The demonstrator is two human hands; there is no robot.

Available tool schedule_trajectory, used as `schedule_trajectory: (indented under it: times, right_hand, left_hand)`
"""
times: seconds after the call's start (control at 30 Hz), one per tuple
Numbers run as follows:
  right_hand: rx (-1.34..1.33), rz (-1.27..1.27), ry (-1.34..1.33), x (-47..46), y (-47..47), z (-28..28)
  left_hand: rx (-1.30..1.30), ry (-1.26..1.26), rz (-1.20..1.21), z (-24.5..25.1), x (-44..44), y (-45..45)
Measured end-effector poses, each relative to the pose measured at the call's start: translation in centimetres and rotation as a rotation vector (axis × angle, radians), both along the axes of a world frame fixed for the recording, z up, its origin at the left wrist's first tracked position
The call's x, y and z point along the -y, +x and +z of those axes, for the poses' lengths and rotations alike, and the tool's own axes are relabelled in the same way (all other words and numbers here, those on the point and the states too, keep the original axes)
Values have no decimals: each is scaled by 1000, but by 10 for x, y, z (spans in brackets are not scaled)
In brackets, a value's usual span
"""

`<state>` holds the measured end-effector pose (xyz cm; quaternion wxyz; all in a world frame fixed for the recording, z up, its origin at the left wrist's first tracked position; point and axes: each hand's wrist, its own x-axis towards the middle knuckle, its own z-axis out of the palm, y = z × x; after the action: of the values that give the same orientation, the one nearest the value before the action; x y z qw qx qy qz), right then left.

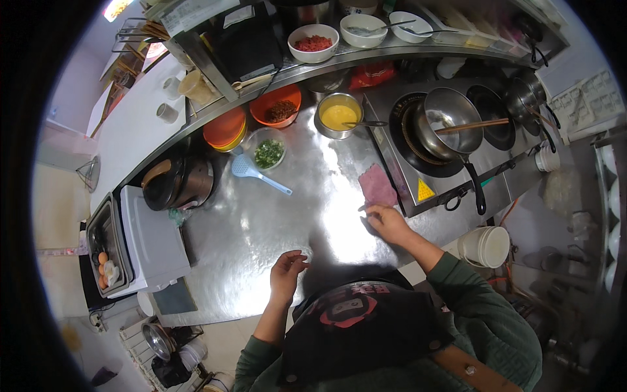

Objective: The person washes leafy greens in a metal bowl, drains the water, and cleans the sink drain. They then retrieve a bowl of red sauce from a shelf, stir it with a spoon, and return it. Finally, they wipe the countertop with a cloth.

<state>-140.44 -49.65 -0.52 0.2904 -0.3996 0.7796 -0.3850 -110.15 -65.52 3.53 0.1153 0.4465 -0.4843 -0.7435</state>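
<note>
My left hand [289, 274] hovers over the near edge of the steel counter [274, 215], fingers loosely curled and holding nothing. Just below a pink cloth [377, 186] is my right hand [384, 220]; a small dark item shows by its fingertips, and whether they grip it I cannot tell. Farther back lies a light-blue slotted spoon [259, 174], beside a clear bowl of chopped green onion [269, 153]. A metal pot of yellow liquid [339, 117] with a ladle stands left of the stove. On the stove, a steel pan [448, 122] sits tilted with chopsticks [472, 125] across it.
An orange bowl [289, 121] of brown crumbly food and stacked orange and yellow bowls [225, 130] line the back. A dark rice cooker [179, 183] and a tray with eggs [103, 270] are at left. White bowls [313, 55] stand on the shelf above; white buckets [485, 246] are at right.
</note>
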Motion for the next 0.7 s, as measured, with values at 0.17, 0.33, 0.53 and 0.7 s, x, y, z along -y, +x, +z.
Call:
schedule_trajectory:
  times: [0.17, 0.33, 0.53, 0.7]
  right_hand:
    - [217, -28, 43, 22, -1, -37]
    - [834, -341, 66, 53, -38, -75]
    - [1019, -546, 300, 68, -68, -90]
    - [1016, -603, 313, 73, -68, -94]
  left_hand:
    - [4, 30, 5, -19, 34, 0]
    - [73, 31, 4, -34, 52, 4]
    - [154, -1, -117, -57, 32, 12]
    - [199, -9, -176, -74, 21, 20]
